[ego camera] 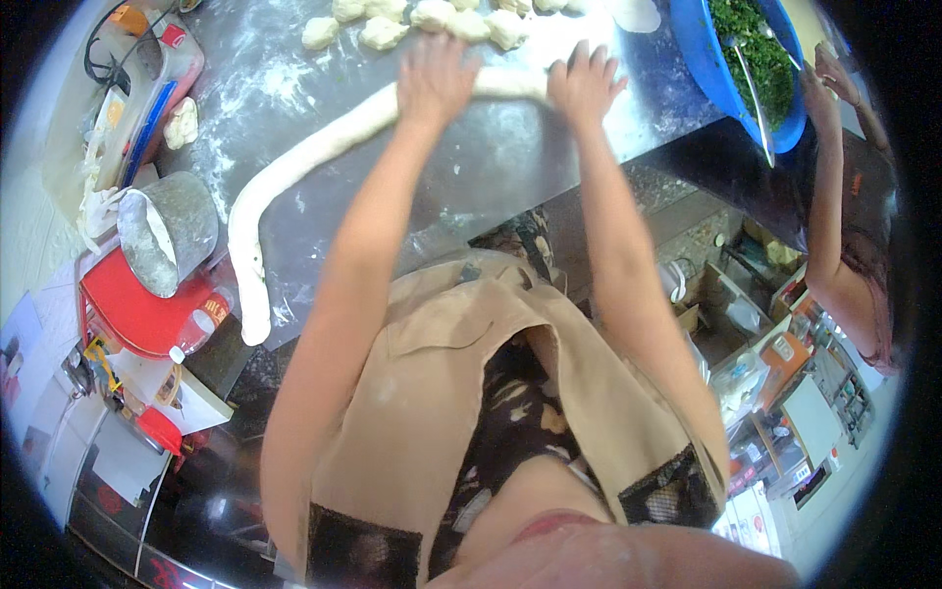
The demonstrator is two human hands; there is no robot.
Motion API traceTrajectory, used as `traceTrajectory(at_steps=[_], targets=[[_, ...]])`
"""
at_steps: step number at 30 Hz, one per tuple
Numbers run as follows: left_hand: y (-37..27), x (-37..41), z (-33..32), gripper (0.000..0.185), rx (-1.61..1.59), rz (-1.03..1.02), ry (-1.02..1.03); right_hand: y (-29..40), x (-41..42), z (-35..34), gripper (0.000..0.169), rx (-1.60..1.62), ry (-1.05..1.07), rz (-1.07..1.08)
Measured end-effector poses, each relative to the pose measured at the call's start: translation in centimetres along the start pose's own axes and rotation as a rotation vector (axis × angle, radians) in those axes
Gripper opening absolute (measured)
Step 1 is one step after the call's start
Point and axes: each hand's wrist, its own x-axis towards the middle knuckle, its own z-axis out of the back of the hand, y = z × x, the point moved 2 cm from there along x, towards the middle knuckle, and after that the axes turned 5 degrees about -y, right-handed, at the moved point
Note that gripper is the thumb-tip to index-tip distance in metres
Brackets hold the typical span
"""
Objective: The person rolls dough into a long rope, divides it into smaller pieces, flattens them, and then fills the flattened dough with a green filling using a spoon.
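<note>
A long rope of pale dough (313, 154) lies across the floured metal worktop (471, 162), bending down towards me at its left end. My left hand (436, 81) rests flat over the rope's middle stretch, palm down. Over its right end lies my right hand (587, 85), fingers spread and slightly blurred. Neither hand is closed round the dough; both press on it from above. Several lumps of dough (383, 33) sit just beyond my left hand. A thin flat dough round (634, 13) is at the far right of the lumps.
A blue basin (688, 51) of chopped greens (758, 66) with a metal spoon (752, 96) stands on the right. Another person's arm (828, 169) is beyond it. Leftward are a metal pot (169, 228) with white contents, a plastic bottle (202, 324) and a red stool (140, 309).
</note>
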Motion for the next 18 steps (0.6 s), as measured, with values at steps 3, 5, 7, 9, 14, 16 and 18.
traceTrajectory(at_steps=[3, 5, 7, 9, 14, 16, 18], targets=[[0.5, 1.4, 0.1, 0.057, 0.118, -0.023, -0.098, -0.8, 3.8, -1.1, 0.05, -0.089, -0.076, 0.148], [0.3, -2.5, 1.3, 0.061, 0.164, 0.04, 0.01, -0.4, 0.8, 0.8, 0.046, 0.014, -0.028, 0.337], [0.0, -9.4, 2.7, 0.068, 0.111, 0.015, 0.133, -2.7, -7.0, 2.5, 0.046, 0.058, 0.087, 0.294], [0.0, -16.6, 3.4, 0.073, 0.11, 0.011, 0.267, -5.1, -14.3, 3.4, 0.052, 0.125, 0.117, 0.151], [3.0, -12.0, 3.8, 0.071, 0.157, 0.055, 0.314, -4.4, -7.9, 1.7, 0.056, 0.069, 0.099, -0.029], [5.5, -5.5, 3.0, 0.065, 0.183, 0.073, 0.088, -4.6, -2.6, -0.1, 0.056, 0.113, -0.062, -0.046], [8.5, -0.9, 2.9, 0.063, 0.095, 0.24, -0.043, -3.1, 0.9, 0.1, 0.055, 0.111, 0.034, 0.179]])
